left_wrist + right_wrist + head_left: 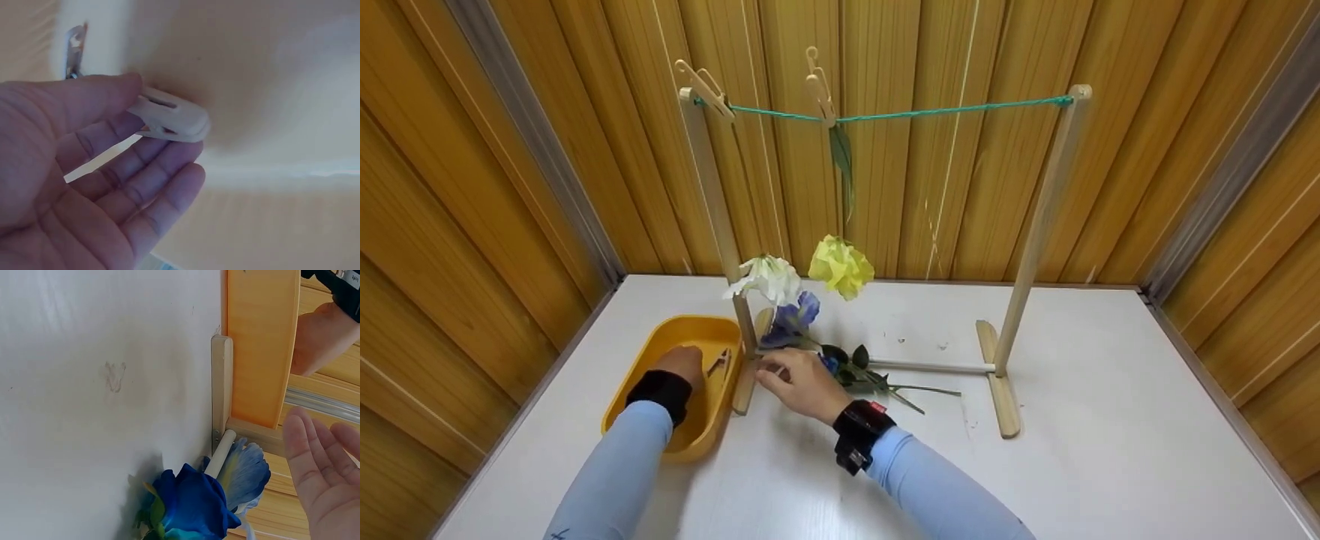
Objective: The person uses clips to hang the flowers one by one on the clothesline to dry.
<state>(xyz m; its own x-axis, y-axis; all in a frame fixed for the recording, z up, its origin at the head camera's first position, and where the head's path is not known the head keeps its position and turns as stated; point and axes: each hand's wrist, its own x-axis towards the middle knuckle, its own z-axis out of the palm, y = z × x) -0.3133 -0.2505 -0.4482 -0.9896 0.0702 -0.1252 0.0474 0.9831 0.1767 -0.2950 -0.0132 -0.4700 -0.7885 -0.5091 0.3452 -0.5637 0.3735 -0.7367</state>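
Inside the yellow basin [695, 450], my left hand [686, 364] pinches a pale clothespin [177, 119] between thumb and fingers. Another clothespin [720, 362] lies in the basin beside that hand. My right hand [804, 384] is beside the left post's foot, its fingers loosely bent and holding nothing visible. Near it on the table lie a blue-purple flower [793, 319] and a blue rose [194, 509] with leafy stems. A white flower [769, 279] and a yellow flower [841, 268] hang upside down from clothespins on the green cord [915, 114].
The cord runs between two wooden posts, left [712, 187] and right [1042, 225]. A pale rod [937, 366] joins them low down. Wood-patterned walls [1222, 187] enclose the white table [1110, 450] at the back and sides.
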